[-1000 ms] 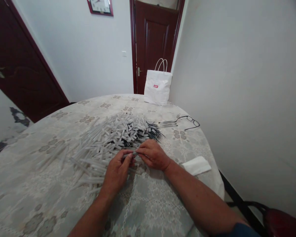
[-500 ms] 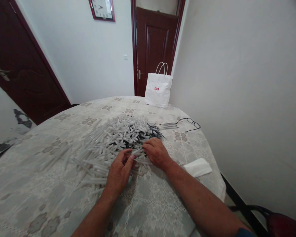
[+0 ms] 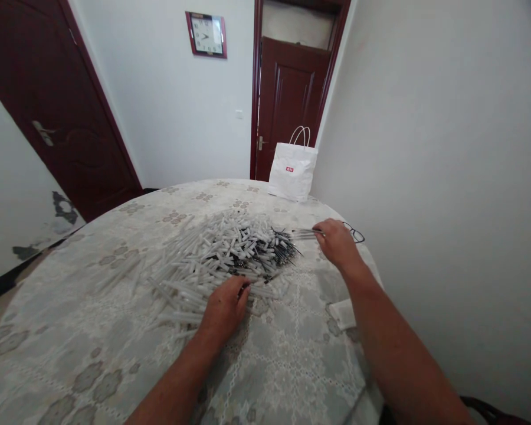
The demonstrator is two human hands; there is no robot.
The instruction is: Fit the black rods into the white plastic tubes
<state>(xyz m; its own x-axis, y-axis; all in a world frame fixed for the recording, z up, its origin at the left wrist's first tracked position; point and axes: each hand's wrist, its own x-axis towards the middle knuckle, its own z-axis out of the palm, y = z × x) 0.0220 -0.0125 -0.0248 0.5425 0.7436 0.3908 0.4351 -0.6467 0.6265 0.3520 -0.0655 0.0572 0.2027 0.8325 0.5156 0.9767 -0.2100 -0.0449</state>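
Note:
My right hand (image 3: 336, 242) has reached to the right side of the table. Its fingers are closed on a pen at a short row of slim pens (image 3: 304, 235). My left hand (image 3: 226, 304) rests at the near edge of a big heap, its fingers curled inward; what they hold, if anything, is hidden. The heap has short whitish caps (image 3: 230, 236) at the top, long translucent pen barrels (image 3: 183, 290) on the left and near side, and thin dark refills (image 3: 284, 251) on the right.
The round table has a patterned lace-like cloth (image 3: 269, 366). A white paper bag (image 3: 293, 171) stands at the far edge. Black-framed glasses (image 3: 356, 233) lie beyond my right hand, partly covered. A folded white cloth or tissue (image 3: 344, 313) lies by my right forearm.
My right hand has left the heap beside my left hand and moved right and away to the pen row. My left hand stays at the heap. The view has tilted up slightly.

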